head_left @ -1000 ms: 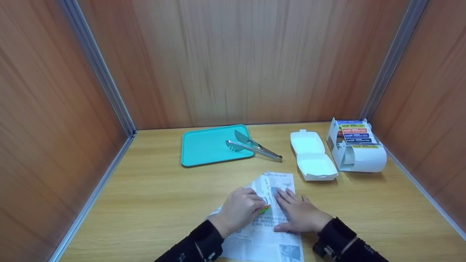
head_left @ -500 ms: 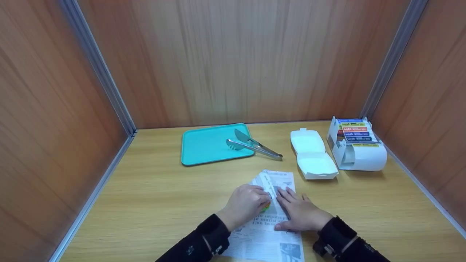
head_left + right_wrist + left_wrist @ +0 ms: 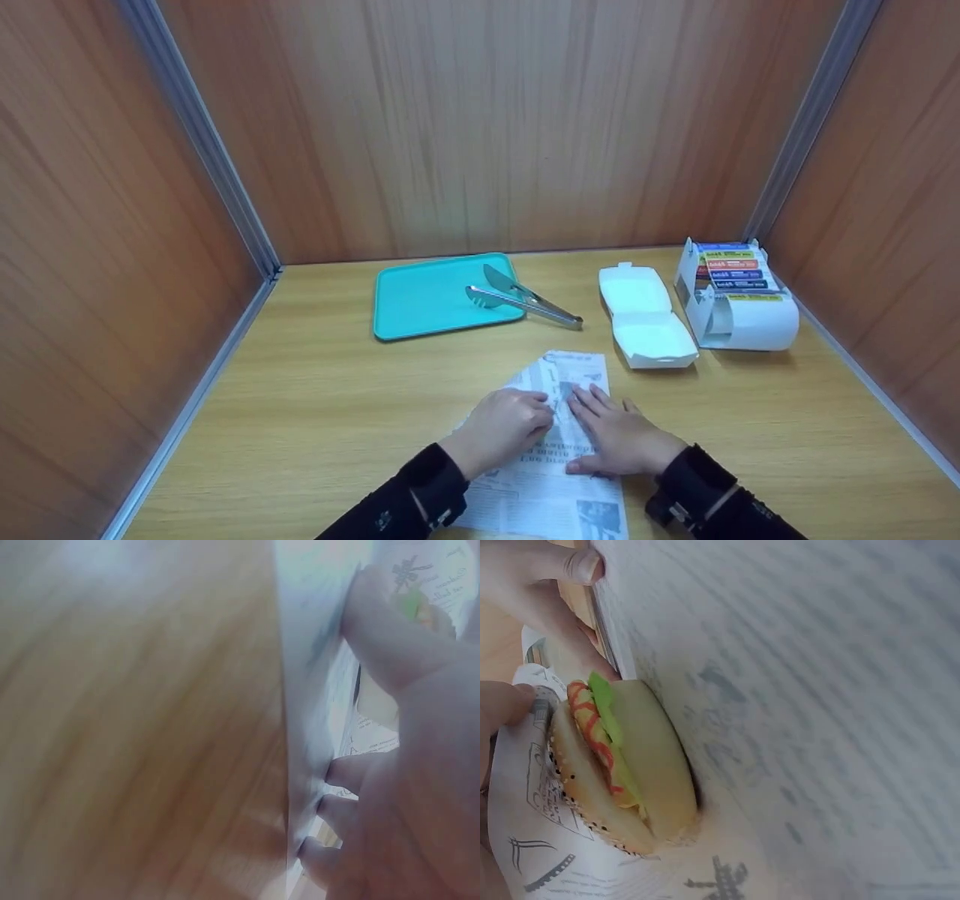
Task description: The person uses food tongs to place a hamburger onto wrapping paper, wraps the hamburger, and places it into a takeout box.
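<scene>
A sheet of newspaper-print wrapping paper [image 3: 536, 499] lies on the table before me. My left hand [image 3: 506, 426], its fingers curled, holds the paper's folded left flap over a hamburger. Seen in the left wrist view, the hamburger [image 3: 660, 757] stands on its side on the sheet, with a sesame bun, green lettuce and a red-streaked filling; the lifted flap [image 3: 547, 802] runs along its seeded side. From the head, the left hand and flap hide it. My right hand [image 3: 619, 436] rests on the paper's right part with fingers spread, pressing it down.
At the back, a teal tray [image 3: 427, 300] carries metal tongs [image 3: 551, 312], whose handle end overhangs it. An opened white clamshell box [image 3: 652, 337] stands right of centre. Beside it is a white holder [image 3: 754, 322] with colourful labels. Wooden panels [image 3: 487, 127] enclose the table.
The left hand has shifted slightly up and right, then a little back, with the flap. The orange and green of the hamburger, visible beside its fingers earlier, is now covered. The right hand stays put.
</scene>
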The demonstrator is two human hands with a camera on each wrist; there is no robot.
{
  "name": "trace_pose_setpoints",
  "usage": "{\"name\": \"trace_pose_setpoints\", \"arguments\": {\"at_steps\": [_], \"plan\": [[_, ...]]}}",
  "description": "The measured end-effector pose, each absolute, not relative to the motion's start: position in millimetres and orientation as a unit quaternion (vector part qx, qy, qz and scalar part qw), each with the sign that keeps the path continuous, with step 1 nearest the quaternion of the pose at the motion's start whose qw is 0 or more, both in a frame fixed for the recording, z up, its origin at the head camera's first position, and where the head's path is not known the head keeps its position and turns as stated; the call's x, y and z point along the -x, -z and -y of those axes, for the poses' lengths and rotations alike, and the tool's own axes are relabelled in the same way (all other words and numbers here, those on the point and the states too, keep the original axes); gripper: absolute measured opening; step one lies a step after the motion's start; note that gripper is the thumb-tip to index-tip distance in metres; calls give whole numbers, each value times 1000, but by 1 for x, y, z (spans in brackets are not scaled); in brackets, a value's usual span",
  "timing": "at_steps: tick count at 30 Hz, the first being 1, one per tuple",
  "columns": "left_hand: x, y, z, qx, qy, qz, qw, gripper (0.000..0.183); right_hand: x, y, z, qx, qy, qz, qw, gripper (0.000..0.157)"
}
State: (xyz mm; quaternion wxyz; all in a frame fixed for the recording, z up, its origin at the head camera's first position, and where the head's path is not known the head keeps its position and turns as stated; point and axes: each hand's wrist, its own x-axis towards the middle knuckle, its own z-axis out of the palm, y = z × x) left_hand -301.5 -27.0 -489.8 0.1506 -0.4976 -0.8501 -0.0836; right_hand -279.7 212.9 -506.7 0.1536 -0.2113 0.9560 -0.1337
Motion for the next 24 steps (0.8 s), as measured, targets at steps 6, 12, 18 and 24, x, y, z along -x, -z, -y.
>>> {"name": "trace_pose_setpoints", "arguments": {"at_steps": [6, 12, 18, 24], "plan": [[298, 498, 43, 540, 25, 819, 192, 19, 279, 507, -213, 218, 121, -957, 146, 113], [286, 491, 46, 532, -49, 823, 191, 30, 279, 510, -212, 220, 122, -957, 143, 113], [271, 482, 53, 499, -141, 836, 181, 34, 280, 507, -212, 218, 124, -956, 152, 113], [266, 484, 59, 501, -162, 836, 154, 40, 281, 484, -205, 199, 107, -967, 119, 98]]}}
